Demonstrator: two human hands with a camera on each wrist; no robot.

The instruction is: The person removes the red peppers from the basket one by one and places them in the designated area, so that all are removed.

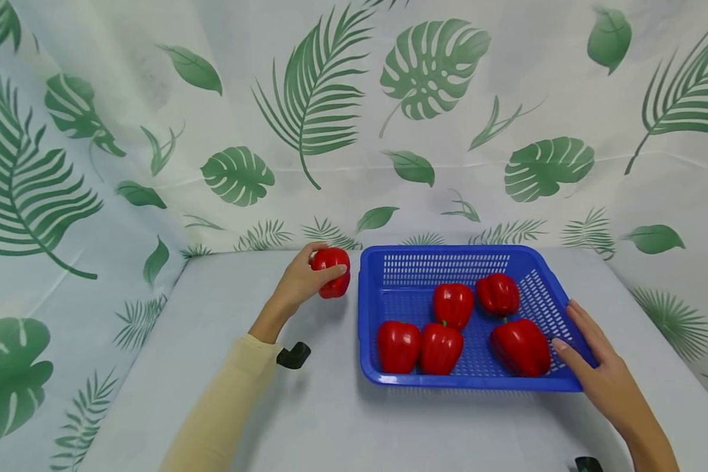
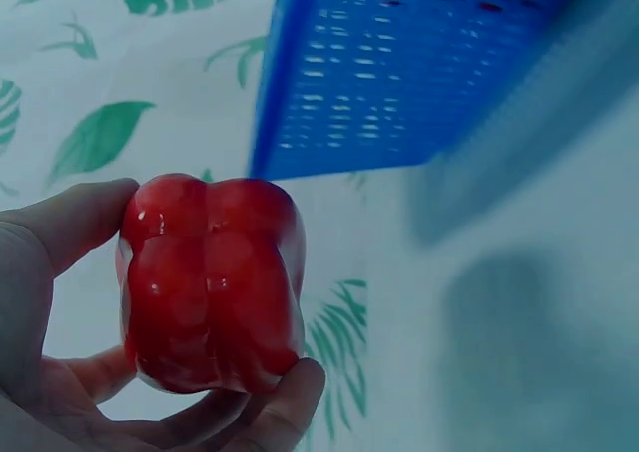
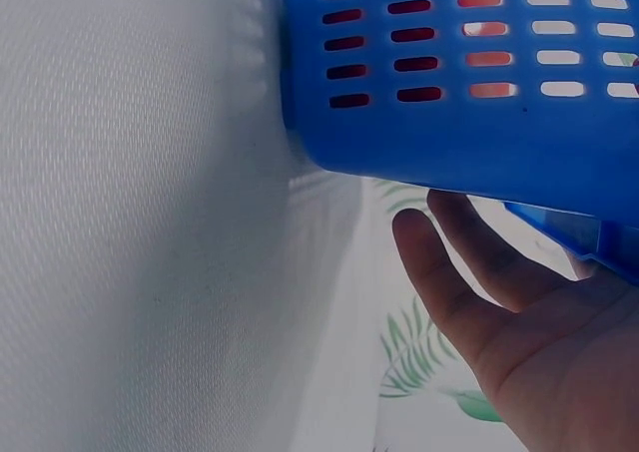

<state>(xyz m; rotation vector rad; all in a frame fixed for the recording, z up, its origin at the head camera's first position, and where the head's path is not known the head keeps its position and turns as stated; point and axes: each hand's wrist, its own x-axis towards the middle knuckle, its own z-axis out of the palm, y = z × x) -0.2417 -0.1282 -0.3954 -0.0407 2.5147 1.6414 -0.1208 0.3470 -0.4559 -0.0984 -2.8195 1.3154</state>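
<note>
My left hand point(image 1: 303, 278) grips a glossy red bell pepper point(image 1: 331, 272), thumb on one side and fingers round the other. It is held left of the blue basket point(image 1: 448, 381), with its lobed end facing the camera in the left wrist view. Several more red bell peppers point(image 1: 440, 349) lie inside the basket, in its front and right parts. At the basket's right side my right hand point(image 1: 608, 377) holds the rim, its thumb over the edge and its fingers along the outer wall. From the right wrist, those fingers point(image 3: 439, 272) show beside the slotted wall.
The basket stands on a white-covered table point(image 1: 330, 426), toward its back. A cloth with green leaf prints point(image 1: 342, 203) hangs behind and along the sides. Black wrist-camera pieces point(image 1: 294, 355) stick out beside the left wrist and near the right forearm.
</note>
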